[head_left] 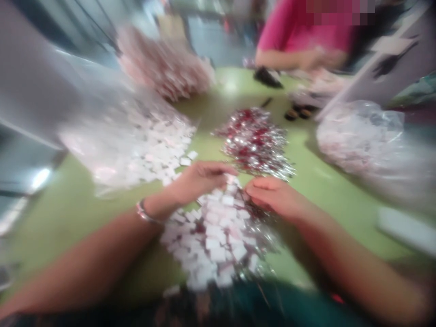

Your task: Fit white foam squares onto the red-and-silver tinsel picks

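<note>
My left hand point(204, 179), with a bracelet at the wrist, is closed in a pinch on a small white tag point(231, 180). Just to its right, the fingers of my right hand point(269, 191) are pressed together; blur hides what they hold. Below both hands lies a heap of small white tags point(216, 243), with shiny silvery pieces showing along its right side. Beyond my hands is a pile of glittering red and silver pieces point(255, 141), too blurred to name.
A clear plastic bag point(105, 131) spills more white tags on the left of the green table point(316, 190). Behind it stands a pinkish bundle point(166, 63). Another filled bag point(361, 136) lies at right, near a white block point(408, 229). A person in pink point(306, 34) works across the table.
</note>
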Available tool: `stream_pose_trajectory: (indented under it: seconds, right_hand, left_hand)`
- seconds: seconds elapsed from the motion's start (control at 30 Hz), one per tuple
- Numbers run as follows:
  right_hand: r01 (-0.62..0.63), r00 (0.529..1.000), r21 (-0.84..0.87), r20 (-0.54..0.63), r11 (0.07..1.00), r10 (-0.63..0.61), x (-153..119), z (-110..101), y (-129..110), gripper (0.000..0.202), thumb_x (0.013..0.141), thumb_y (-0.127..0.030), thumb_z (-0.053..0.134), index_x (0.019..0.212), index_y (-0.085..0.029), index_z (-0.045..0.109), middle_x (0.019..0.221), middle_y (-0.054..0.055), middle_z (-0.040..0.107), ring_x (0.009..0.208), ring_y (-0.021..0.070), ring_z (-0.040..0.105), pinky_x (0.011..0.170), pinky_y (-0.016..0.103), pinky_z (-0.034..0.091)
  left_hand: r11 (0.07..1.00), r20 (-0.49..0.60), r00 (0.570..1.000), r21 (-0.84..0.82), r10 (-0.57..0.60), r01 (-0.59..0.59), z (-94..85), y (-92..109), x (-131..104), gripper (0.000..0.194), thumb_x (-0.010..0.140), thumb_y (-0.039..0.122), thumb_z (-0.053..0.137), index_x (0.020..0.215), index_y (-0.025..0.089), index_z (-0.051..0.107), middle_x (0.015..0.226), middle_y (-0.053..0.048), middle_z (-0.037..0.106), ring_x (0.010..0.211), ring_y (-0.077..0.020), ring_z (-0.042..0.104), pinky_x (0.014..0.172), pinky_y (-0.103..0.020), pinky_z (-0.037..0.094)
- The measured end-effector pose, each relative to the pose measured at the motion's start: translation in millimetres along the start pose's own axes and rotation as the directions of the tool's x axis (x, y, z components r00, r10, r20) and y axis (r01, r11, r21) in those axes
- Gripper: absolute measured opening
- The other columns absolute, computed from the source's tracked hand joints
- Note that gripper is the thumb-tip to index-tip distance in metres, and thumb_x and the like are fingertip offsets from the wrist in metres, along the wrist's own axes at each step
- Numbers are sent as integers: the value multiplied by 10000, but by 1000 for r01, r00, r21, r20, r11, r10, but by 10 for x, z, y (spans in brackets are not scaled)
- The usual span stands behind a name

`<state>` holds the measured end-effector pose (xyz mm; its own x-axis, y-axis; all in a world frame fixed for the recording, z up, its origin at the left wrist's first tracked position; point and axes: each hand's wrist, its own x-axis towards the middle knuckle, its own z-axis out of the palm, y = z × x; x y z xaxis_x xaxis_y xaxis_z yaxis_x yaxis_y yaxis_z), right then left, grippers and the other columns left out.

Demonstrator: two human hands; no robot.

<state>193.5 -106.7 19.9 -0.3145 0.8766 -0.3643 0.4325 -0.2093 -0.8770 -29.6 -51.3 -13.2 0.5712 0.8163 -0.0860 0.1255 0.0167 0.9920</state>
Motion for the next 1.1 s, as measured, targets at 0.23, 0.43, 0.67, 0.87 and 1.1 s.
stream_pose_trajectory:
  seconds: [0.23,0.43,0.67,0.87,1.1]
  right_hand:
    - [-19,993,-194,-116,981,-3,-1,50,-66,258,846,-303,514,617,-190,553,567,-36,498,512,98,429,483,223,335]
    - [64,979,-262,-171,963,-112,22,133,-48,235,855,-283,491,645,-192,547,620,-27,529,589,115,480,548,223,379]
    - [255,949,-421,-61,870,-308,-16,162,-50,258,899,-237,481,652,-191,539,602,-32,547,570,105,483,562,225,357]
    - [538,832,-525,207,660,-514,-216,59,-77,263,959,-251,475,788,-196,667,751,3,640,710,114,556,678,237,393]
    - [-95,880,-783,-355,615,-315,82,-459,202,252,881,-237,498,687,-195,652,718,29,650,639,156,528,593,284,329]
  left_hand:
    - [959,-21,992,261,123,-113,101,81,-45,233,830,240,664,1038,198,760,858,-39,754,693,-119,645,649,-222,521]
    - [967,-52,992,235,111,-96,233,41,-73,249,837,188,618,1044,203,756,898,-25,766,715,-114,663,633,-200,525]
    - [912,132,969,330,210,-243,-9,141,-29,402,916,360,565,1289,229,638,1020,-61,743,802,-146,657,726,-264,533]
    - [269,-234,915,952,329,147,-523,-48,161,341,938,271,459,1042,86,727,995,-191,671,1018,-314,581,945,-484,437]
    - [160,-137,969,982,204,105,-570,-205,229,326,863,123,430,1010,107,721,928,-176,647,945,-308,577,870,-432,466]
